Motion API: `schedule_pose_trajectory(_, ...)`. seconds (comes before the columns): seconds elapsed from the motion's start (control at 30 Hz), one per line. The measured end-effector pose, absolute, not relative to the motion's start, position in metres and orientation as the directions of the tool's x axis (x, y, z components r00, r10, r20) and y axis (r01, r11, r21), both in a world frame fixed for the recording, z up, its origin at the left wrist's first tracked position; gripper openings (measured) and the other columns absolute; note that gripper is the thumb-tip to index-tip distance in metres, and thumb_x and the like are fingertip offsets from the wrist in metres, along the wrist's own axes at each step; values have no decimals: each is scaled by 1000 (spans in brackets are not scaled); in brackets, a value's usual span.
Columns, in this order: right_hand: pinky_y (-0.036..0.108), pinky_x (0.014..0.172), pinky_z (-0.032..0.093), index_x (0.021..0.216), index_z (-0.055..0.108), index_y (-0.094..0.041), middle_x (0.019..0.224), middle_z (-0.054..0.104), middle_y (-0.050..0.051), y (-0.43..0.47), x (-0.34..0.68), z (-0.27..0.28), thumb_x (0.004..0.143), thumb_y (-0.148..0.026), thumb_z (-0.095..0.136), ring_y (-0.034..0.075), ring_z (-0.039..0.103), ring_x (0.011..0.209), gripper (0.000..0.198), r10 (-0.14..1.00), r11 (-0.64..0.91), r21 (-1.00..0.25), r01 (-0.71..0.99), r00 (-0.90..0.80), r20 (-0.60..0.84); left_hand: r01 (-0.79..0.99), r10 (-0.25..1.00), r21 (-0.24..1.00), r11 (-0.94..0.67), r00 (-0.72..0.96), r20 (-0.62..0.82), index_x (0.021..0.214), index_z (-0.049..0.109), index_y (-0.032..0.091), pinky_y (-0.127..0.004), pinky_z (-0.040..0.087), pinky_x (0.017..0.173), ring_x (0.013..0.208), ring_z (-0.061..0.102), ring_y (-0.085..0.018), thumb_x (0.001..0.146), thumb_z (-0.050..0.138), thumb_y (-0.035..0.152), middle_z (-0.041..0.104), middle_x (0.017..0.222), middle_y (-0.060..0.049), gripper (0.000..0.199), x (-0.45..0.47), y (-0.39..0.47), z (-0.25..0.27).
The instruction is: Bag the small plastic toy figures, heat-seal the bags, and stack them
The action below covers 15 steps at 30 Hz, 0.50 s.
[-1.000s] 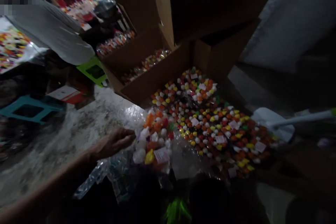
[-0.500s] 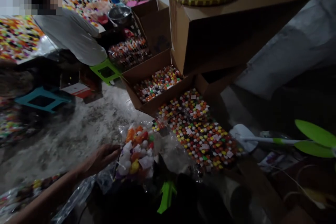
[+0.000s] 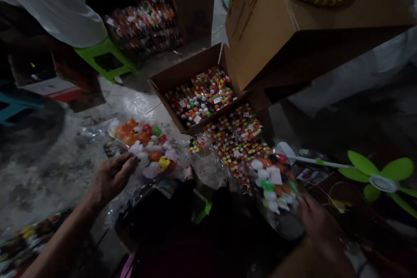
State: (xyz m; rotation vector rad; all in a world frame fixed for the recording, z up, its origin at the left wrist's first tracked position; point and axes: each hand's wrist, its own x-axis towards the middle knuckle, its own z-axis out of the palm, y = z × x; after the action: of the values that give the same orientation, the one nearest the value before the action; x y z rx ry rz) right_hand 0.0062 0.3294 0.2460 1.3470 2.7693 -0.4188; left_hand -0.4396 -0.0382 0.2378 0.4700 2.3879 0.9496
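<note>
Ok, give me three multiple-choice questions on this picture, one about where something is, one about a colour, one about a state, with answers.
1. Where is the left hand?
A. On the clear packet of coloured pieces lying on the floor
B. Inside the open cardboard box
C. On the green stool

2. What colour are the fan blades at the right?
A. Blue
B. Light green
C. Red

3. What state is the cardboard box in?
A. Taped shut
B. Crushed flat
C. Open, with coloured packets inside

Answers: 1 A, the fingers rest on the packet's edge. 2 B, the blades are bright lime. 3 C, its flaps are up and packets show inside. The right hand holds another packet.
</note>
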Motion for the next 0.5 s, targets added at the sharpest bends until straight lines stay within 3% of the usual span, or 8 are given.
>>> schedule_pose_trajectory(0.13,35,69,53,81,58,-26,71,68,7,356,-85,236,103,-45,42,23,67,67,33,671,672,-368,643,-738,-66,159,509,780,606,-830,-226,58,54,22,-25,31,47,48,40,-13,81,55,60,45,52,1,44,-481,-2,232)
schedule_pose_trajectory(0.27,32,75,52,81,51,-26,63,62,3,391,-204,225,105,-39,42,21,63,65,28,548,744,-500,443,-833,77,269,485,770,579,-873,-59,58,43,23,-26,28,53,52,32,-11,83,51,50,34,53,3,38,-511,48,218)
schedule_pose_trajectory(0.37,35,83,53,85,50,-27,68,64,6,414,-289,211,106,-38,38,24,65,74,26,492,784,-493,377,-862,123,287,455,762,580,-890,-11,60,36,23,-26,27,57,57,31,-12,87,47,41,30,56,3,35,-526,94,187)
schedule_pose_trajectory(0.5,36,89,53,90,52,-24,85,69,11,436,-385,174,109,-34,33,25,67,88,29,441,834,-441,332,-881,170,221,414,782,583,-909,-52,62,38,22,-27,28,63,62,33,-14,91,49,29,33,59,2,31,-538,150,128)
